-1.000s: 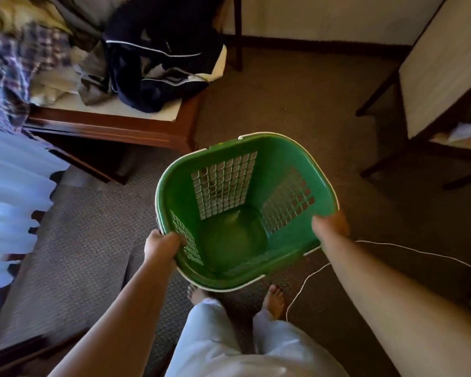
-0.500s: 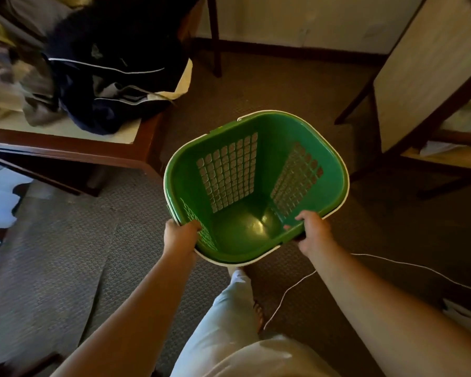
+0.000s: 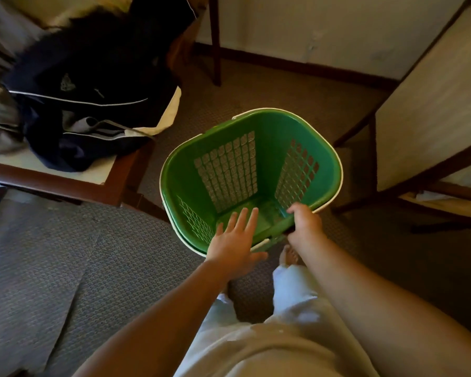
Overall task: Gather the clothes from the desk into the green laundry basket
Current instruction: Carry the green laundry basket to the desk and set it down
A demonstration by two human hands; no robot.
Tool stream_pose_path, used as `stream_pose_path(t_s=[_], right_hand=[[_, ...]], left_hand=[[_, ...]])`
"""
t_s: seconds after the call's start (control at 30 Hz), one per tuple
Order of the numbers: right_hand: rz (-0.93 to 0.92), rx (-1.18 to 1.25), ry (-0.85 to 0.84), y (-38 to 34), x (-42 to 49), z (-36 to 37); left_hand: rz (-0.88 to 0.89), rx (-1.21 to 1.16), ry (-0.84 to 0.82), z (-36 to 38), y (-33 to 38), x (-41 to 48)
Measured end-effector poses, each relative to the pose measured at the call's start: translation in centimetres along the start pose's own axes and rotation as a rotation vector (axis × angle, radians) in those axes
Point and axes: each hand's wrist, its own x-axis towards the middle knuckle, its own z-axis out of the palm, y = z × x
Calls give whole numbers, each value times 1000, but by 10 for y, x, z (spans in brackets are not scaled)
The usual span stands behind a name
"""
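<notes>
The green laundry basket (image 3: 272,137) with a white rim is low over the carpet in the middle of the head view, with nothing inside. My right hand (image 3: 305,223) grips its near rim. My left hand (image 3: 235,243) is off the rim, fingers spread, hovering over the basket's near left edge. A heap of clothes lies on the desk (image 3: 55,183) at the upper left: a dark navy jacket (image 3: 93,85) with white piping on top, grey and pale pieces (image 3: 0,126) beside it at the left edge.
A wooden chair (image 3: 430,104) with a pale seat back stands at the right, close to the basket. The desk's corner is just left of the basket. A grey mat (image 3: 52,262) covers the floor at the left. My bare feet are right below the basket.
The basket has gone down and to the right, toward the floor beside the desk corner. My left hand has let go of the rim and opened. My right hand still holds the rim.
</notes>
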Motion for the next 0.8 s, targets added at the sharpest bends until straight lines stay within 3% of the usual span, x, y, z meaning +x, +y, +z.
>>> stream_pose_path(t_s=[0.27,0.47,0.53,0.67,0.73,0.8], right_hand=[[-12,-131,-109,-88,51,30],[59,-381,-324,-150,79,44],[4,-537,-363,-163,86,51],[-408,-874,-285,-177,97,69],[-830,-1222,-254,-184,103,71],[-1341,-1630,-424,-197,111,71]], left_hand=[[-145,94,158,-24,60,68],[-247,139,277,-44,91,104],[-294,166,300,-54,89,113],[-326,154,311,-71,78,128],[-322,144,311,-74,72,132],[-310,146,301,-76,65,135]])
